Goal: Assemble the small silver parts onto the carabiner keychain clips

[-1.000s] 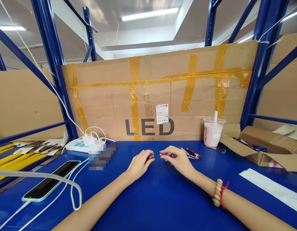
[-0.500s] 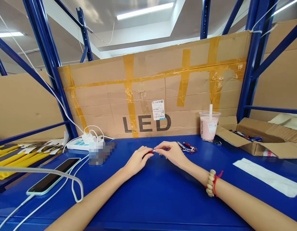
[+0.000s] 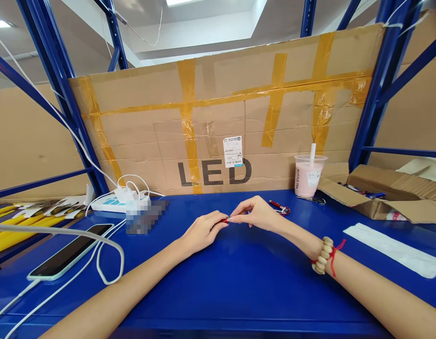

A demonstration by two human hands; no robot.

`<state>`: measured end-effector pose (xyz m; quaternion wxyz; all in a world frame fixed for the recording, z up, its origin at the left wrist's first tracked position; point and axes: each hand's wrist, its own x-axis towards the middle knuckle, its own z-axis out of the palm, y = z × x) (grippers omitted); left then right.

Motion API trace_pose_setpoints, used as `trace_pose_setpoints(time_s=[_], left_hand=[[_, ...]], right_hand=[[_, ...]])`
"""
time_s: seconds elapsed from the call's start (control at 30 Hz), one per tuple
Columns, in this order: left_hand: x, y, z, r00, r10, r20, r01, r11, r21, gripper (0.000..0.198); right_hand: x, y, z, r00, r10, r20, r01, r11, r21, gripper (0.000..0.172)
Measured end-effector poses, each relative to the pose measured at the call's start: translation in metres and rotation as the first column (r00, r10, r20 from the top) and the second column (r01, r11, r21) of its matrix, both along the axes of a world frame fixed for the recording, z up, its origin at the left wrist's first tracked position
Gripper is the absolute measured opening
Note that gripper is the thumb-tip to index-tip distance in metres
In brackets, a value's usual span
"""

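Note:
In the middle of the blue shelf top (image 3: 246, 278), my left hand (image 3: 204, 230) is closed on a small red object (image 3: 224, 220), mostly hidden by the fingers. My right hand (image 3: 255, 214) meets it from the other side, thumb and forefinger pinched at its silvery end. The two hands are close together, fingertips almost touching. Just beyond my right hand lies a red pen-like piece with a clip (image 3: 280, 207); the hand covers part of what lies there.
A pink drink cup (image 3: 305, 178) with a straw and an open cardboard box (image 3: 376, 207) stand at the back right. A white strip (image 3: 394, 249) lies nearer. On the left are a phone (image 3: 71, 252), white cables (image 3: 108, 245) and a power strip (image 3: 108, 203). Cardboard (image 3: 218, 117) closes the back.
The view has tipped down and shifted a little. My right hand now covers more of the pieces behind it. Both hands keep their grip at the small red object.

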<state>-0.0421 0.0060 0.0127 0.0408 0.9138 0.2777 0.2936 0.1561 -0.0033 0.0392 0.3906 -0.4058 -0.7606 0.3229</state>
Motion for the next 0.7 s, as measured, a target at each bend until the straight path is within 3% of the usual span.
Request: trace_pose_setpoints(time_s=[0.23,0.37,0.5,0.57,0.7], left_hand=[[0.001,-0.010,0.001,0.999,-0.041,-0.015,0.041,0.998,0.053,0.027],[0.001,-0.012,0.000,0.999,-0.029,-0.042,0.033,0.995,0.095,0.029],[0.000,-0.014,-0.001,0.995,-0.003,-0.104,0.018,0.990,0.140,0.031],[0.000,-0.014,0.000,0.993,0.024,-0.115,-0.002,0.983,0.184,0.032],[-0.001,-0.012,0.002,0.991,0.052,-0.121,-0.018,0.965,0.261,0.035]], right_hand=[[-0.002,-0.004,-0.003,0.994,0.086,0.064,-0.077,0.988,-0.135,0.024],[-0.001,-0.008,-0.004,0.974,0.198,0.114,-0.188,0.977,-0.097,0.025],[-0.004,-0.013,-0.006,0.966,0.201,0.165,-0.199,0.980,-0.029,0.030],[-0.008,-0.015,-0.008,0.976,0.178,0.124,-0.172,0.983,-0.055,0.033],[-0.014,-0.016,-0.011,0.982,0.185,-0.046,-0.191,0.953,-0.234,0.042]])
